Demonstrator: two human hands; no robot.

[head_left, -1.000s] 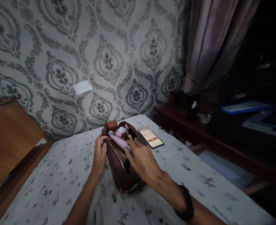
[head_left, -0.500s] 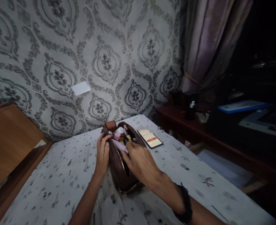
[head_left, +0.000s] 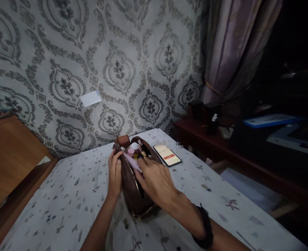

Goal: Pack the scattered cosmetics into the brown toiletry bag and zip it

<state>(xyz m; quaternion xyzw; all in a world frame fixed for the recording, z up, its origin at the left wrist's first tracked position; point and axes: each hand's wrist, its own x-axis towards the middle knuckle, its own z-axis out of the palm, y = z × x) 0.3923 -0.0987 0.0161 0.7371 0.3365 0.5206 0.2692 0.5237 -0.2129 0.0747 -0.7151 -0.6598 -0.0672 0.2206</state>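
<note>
A brown zippered bag (head_left: 129,181) lies unzipped on the patterned sheet. My left hand (head_left: 115,170) grips its left rim near the far end, fingers bent over the edge. My right hand (head_left: 156,176) reaches into the opening from the right, its fingertips curled at a pale pink tube (head_left: 132,162); whether they hold it is hidden. Inside the bag show a pink cap (head_left: 130,152), a white round lid (head_left: 134,146) and slim cosmetic tubes with shiny caps (head_left: 140,144). A black cord bracelet (head_left: 204,226) circles my right wrist.
A phone (head_left: 167,156) with a lit screen lies right of the bag. The patterned sheet (head_left: 72,195) covers the surface. A wooden panel (head_left: 15,160) stands at left, a dark red desk (head_left: 193,134) at right. White paper (head_left: 90,98) is on the wall.
My right hand has shifted slightly left and deeper over the bag's contents, with the pale pink tube tilted a little. My left hand keeps its place on the rim.
</note>
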